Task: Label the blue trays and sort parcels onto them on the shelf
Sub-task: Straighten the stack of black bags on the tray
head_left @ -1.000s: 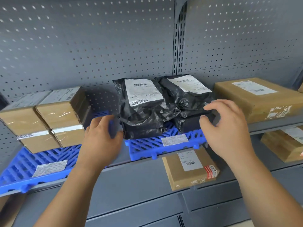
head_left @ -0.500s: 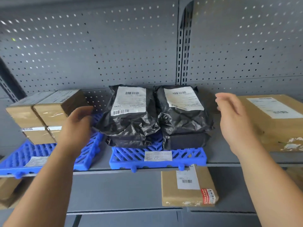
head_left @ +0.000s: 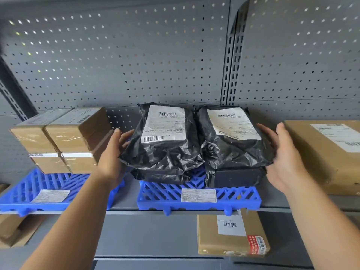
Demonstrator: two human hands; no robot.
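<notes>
Left grip: fingers straight and spread, thumb up, laid against the outer edge of the left black parcel.
Right grip: fingers straight, palm turned inward, against the outer edge of the right black parcel.
Black parcels: between the two grips, side by side and touching, white labels up, each lying on another dark parcel.
Middle blue tray: below and between the grips, under the parcels, with a paper label on its front.
Left blue tray: outside the left grip, carrying the stacked brown boxes.
Large brown box: just outside the right grip, on the shelf.
</notes>
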